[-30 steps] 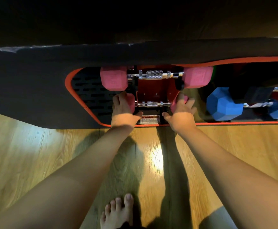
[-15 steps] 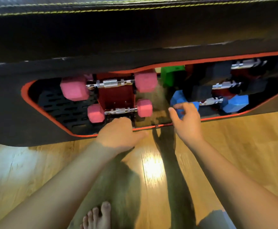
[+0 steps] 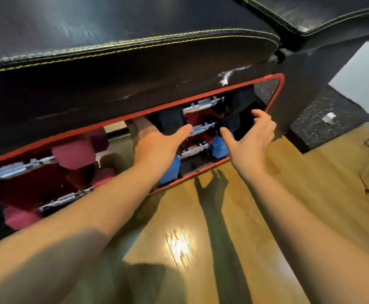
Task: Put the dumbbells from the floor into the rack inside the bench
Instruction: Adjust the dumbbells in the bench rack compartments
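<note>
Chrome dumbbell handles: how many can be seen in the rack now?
5: two at the left, upper and lower; three stacked at the right, top, middle, bottom. Others may be hidden.

Both hands reached into the red-edged opening of the black bench (image 3: 135, 84). Left hand (image 3: 155, 143) and right hand (image 3: 250, 137) were spread wide, flanking the black dumbbell (image 3: 201, 128). Pink dumbbells (image 3: 73, 153) sat racked at left, blue dumbbell (image 3: 219, 147) below.
</note>
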Available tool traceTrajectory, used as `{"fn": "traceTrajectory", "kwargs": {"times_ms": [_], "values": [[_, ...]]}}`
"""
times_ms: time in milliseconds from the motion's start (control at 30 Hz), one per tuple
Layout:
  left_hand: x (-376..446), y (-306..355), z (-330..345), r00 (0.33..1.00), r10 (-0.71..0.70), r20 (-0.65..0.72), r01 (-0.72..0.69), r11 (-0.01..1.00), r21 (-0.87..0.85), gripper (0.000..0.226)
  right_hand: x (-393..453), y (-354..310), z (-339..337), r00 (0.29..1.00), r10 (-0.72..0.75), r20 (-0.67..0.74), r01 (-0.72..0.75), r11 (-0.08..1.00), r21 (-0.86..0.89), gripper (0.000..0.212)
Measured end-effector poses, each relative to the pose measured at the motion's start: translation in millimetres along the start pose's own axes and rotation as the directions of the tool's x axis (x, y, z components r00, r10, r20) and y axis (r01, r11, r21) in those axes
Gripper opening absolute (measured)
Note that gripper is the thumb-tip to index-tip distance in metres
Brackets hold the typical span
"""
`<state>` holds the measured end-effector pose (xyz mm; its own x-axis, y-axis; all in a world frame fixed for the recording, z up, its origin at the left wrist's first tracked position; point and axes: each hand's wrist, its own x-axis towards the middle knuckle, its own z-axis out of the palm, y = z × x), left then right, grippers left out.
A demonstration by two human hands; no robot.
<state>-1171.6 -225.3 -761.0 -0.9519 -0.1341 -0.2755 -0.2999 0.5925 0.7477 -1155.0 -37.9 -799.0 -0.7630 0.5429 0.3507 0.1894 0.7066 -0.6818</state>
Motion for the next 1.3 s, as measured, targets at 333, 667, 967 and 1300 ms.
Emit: {"fn": "traceTrajectory", "kwargs": {"times_ms": [333,667,967,1300], "values": [[25,6,12,0.997,-0.018,-0.079,0.004,0.983,-0.182,0.075,71,-6,5,0.933,0.119,0.34,-0.113,0.993,-0.039,0.116],[27,12,9,0.997,-0.081,0.012,0.082,0.973,-0.216,0.057,71,-8,20,0.959,0.126,0.252,-0.127,0.992,-0.011,0.109],[23,-17,12,1.0,0.018,-0.018,-0.021,0.981,-0.191,0.05,62,27,25,0.926,0.197,0.321,-0.266,0.946,0.187,0.132],[45,-47,46,0.993,-0.051,0.107,0.052,0.999,-0.006,0.049,46,37,65,0.923,0.213,0.321,-0.188,0.976,-0.106,0.109]]}}
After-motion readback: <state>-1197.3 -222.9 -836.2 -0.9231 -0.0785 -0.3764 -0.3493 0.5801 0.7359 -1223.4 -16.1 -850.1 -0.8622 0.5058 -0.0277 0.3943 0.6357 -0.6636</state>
